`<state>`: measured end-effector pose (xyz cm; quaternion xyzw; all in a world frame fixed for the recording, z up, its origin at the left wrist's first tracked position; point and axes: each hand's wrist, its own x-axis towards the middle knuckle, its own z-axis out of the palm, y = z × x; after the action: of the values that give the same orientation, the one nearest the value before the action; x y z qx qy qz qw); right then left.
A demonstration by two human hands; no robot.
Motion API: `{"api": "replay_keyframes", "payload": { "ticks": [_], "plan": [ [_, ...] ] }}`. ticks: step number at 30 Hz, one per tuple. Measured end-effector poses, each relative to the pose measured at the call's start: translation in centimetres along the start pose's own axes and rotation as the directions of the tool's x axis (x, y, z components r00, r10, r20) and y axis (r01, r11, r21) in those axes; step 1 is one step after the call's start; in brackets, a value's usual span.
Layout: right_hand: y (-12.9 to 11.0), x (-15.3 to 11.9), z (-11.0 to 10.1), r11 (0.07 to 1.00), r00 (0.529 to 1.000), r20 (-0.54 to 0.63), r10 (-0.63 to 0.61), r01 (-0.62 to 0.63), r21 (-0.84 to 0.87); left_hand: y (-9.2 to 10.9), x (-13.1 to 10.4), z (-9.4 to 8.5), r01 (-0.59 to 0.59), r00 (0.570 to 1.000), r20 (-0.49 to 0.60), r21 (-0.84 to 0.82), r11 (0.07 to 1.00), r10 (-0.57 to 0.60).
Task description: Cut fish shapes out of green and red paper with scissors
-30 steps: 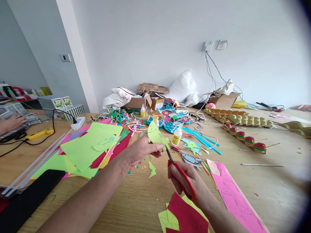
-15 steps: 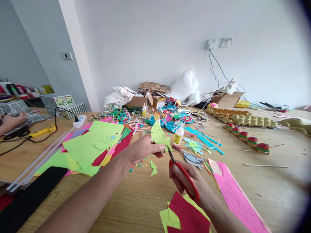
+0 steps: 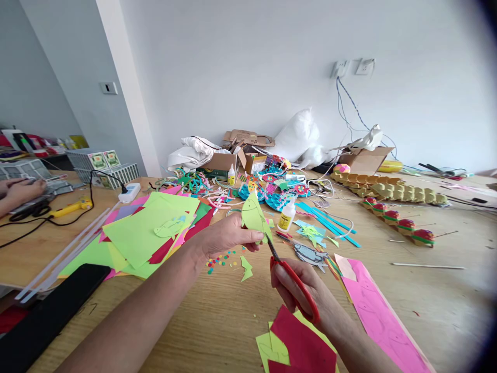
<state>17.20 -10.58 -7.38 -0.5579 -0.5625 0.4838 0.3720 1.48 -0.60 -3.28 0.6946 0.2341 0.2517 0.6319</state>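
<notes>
Between the thumb and fingers of my left hand point(image 3: 233, 235) is a lime-green paper fish point(image 3: 252, 215) with a drawn outline and an eye. My right hand point(image 3: 298, 285) grips red-handled scissors point(image 3: 298, 287), whose blades meet the lower right edge of the paper. Below the left hand lies a small green paper offcut point(image 3: 246, 268). Right of the scissors' tips rests a grey-blue paper fish point(image 3: 309, 254). Dark red paper point(image 3: 305, 339) and lime scraps lie in front of my right hand.
Stacked coloured paper point(image 3: 135, 233) spreads to the left, near a black slab-like object point(image 3: 58, 300). A glue bottle point(image 3: 286, 215) stands beyond the scissors. Pink paper point(image 3: 384, 316) and egg-carton caterpillars point(image 3: 399, 223) are at the right. At far left are another person's hands point(image 3: 25, 191).
The view has shifted slightly. My hands keep nearly the same pose on the fish and scissors. The other person's hands at far left have changed position a little.
</notes>
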Motion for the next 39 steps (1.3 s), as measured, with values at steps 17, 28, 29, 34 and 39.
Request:
{"api": "replay_keyframes", "payload": {
  "ticks": [17, 28, 29, 34, 39],
  "plan": [
    [-0.7, 0.6, -0.4, 0.993, 0.998, 0.047, 0.039, -0.034, -0.110, -0.1, 0.1, -1.3, 0.039, 0.998, 0.038, 0.007, 0.999, -0.039],
    [-0.2, 0.7, -0.4, 0.990, 0.998, 0.018, 0.055, -0.052, -0.131, -0.5, 0.3, -1.4, 0.051, 0.998, 0.046, 0.023, 0.998, -0.052],
    [-0.1, 0.7, -0.4, 0.990, 0.998, 0.015, 0.056, -0.054, -0.134, -0.6, 0.3, -1.4, 0.053, 0.997, 0.048, 0.026, 0.998, -0.055],
    [0.8, 0.9, -0.3, 0.993, 0.999, 0.018, 0.047, -0.044, -0.108, -0.7, 0.5, -1.4, 0.046, 0.997, 0.056, 0.027, 0.999, -0.048],
    [1.3, 0.9, -0.4, 0.994, 1.000, 0.028, 0.010, -0.007, -0.108, -0.6, 0.4, -1.1, 0.058, 0.998, 0.030, 0.040, 0.998, -0.059]
  ]
}}
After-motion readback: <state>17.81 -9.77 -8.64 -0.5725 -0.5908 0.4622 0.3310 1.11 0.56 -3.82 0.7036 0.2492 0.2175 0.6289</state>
